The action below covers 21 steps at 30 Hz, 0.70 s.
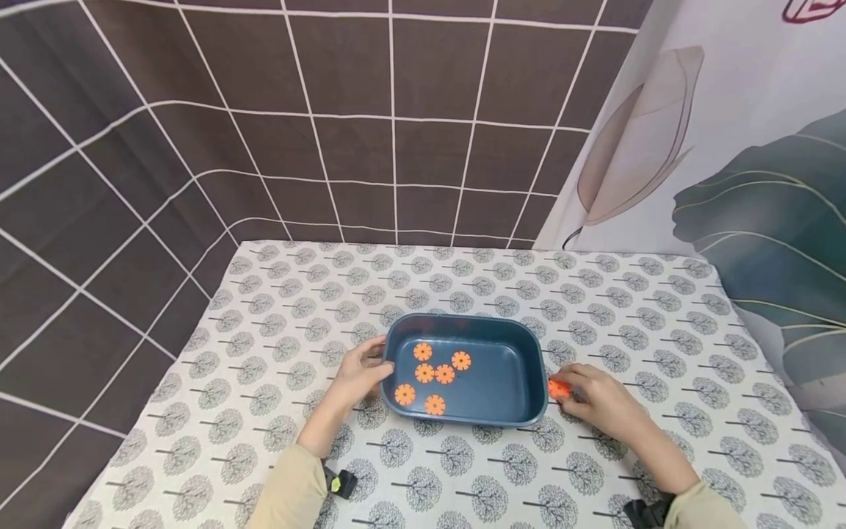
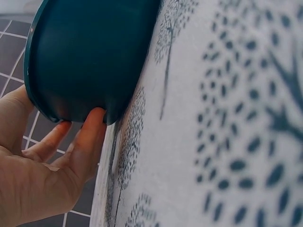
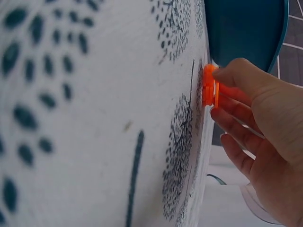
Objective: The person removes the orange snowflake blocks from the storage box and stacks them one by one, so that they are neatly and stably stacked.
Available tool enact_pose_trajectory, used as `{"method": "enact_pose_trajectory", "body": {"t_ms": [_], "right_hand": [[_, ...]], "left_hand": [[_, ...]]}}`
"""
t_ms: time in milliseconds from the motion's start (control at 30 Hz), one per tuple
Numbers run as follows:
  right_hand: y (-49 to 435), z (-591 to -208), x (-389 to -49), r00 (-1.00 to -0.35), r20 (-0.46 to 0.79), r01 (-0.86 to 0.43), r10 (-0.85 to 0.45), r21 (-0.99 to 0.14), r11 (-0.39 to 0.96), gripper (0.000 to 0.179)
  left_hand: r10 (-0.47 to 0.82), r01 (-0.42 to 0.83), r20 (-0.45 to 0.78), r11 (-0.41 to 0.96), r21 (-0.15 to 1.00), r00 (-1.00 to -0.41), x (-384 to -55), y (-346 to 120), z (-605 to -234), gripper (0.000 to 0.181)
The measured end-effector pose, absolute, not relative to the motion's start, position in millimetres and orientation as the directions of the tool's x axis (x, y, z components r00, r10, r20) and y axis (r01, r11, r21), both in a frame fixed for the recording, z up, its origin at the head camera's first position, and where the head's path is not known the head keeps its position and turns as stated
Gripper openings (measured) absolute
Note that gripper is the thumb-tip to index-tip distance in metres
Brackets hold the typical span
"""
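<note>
A dark blue rectangular plastic basin (image 1: 509,367) stands on the patterned cloth. Several flat orange notched discs (image 1: 435,405) with small centre holes lie inside, mostly toward its left half. My left hand (image 1: 360,373) holds the left end of the basin, thumb at the rim and fingers against the outer wall (image 2: 90,61). Just outside the right end, my right hand (image 1: 598,397) pinches orange notched pieces (image 3: 209,86) close to the cloth. The thumb lies over their edge, and the fingertips behind are partly hidden.
A white cloth with grey tree prints (image 1: 476,477) covers the table. Behind and to the left hangs a dark brown curtain with a white grid (image 1: 350,147). At the right is a pale curtain (image 1: 634,147) with large leaf prints. Each wrist wears a black strap (image 1: 340,483).
</note>
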State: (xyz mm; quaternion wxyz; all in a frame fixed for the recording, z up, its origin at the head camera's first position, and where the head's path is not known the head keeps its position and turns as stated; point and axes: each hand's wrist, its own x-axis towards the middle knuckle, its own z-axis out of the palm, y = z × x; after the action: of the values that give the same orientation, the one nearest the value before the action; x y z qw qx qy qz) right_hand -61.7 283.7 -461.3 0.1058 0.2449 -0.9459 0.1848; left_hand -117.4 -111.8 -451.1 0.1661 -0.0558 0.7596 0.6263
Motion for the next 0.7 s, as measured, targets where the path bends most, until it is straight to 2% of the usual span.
{"method": "enact_pose_trajectory", "body": {"t_ms": [233,700], "right_hand": [[282.8,-461.9,-62.3,-0.856,0.290,-0.506,-0.428,-0.300,0.808,0.035],[282.0,-458.1,-57.9,-0.887,0.220,-0.460,-0.407,-0.347,0.817,0.049]], "left_hand": [[0.128,-0.292,-0.321,0.200,0.935,-0.938,-117.4,-111.9,-450.6,0.061],[0.123,-0.282,-0.311,0.211,0.936,-0.942,-118.5,-112.5,-453.7,0.060]]}}
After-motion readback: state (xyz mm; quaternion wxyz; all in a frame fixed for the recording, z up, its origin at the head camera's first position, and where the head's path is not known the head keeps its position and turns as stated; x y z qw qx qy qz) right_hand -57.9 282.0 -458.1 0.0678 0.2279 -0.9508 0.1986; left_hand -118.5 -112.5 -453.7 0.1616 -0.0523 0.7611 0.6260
